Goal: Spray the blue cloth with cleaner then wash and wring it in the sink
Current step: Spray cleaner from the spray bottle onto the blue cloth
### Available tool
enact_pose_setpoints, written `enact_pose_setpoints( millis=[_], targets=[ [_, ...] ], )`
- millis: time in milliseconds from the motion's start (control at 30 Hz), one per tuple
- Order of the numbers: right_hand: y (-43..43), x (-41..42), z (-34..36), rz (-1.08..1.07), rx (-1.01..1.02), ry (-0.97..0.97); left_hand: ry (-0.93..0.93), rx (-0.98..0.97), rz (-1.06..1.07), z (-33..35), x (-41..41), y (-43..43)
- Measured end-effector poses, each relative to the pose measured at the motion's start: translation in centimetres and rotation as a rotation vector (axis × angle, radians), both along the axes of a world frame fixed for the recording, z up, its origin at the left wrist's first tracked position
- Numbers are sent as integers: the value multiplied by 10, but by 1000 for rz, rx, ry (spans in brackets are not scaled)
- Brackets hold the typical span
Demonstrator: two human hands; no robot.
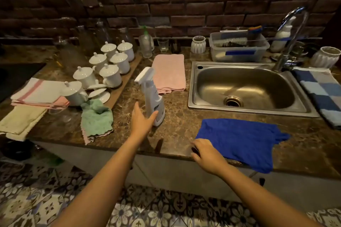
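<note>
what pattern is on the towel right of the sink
The towel has checks of dark blue, light blue and grey, clearest in the head view.

On the brown marbled table [184,116] a white spray bottle [154,97] stands upright, left of the steel sink [249,86]. The left grip [142,121], fingers straight, reaches to the bottle's base. A blue cloth [243,138] lies spread before the sink, its near edge hanging over the table's edge. The right grip [206,155] rests at the cloth's near left corner, fingers curled; whether it pinches the cloth cannot be told.
</note>
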State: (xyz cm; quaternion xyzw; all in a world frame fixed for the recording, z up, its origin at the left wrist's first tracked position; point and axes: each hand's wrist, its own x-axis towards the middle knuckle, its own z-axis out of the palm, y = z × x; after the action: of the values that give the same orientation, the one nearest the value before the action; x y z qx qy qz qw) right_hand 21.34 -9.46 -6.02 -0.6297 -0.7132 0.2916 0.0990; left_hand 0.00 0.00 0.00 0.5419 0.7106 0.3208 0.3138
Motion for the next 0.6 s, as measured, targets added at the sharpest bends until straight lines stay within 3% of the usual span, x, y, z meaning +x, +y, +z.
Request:
enact_pose_setpoints(
  millis=[167, 300, 367, 600],
  targets=[
    [3, -5, -27, 161, 3, -170, -169, 23, -107, -2, 2, 33],
    [-1, -1, -48, 201, 87, -353, -183, -15, -43, -15, 7, 43],
    [-3, -2, -50, 192, 10, -432, -174, -21, -12, -18, 9, 45],
    [-3, -4, -54, 168, -44, -300, -58, -19, -58, -14, 14, 25]
  ],
)
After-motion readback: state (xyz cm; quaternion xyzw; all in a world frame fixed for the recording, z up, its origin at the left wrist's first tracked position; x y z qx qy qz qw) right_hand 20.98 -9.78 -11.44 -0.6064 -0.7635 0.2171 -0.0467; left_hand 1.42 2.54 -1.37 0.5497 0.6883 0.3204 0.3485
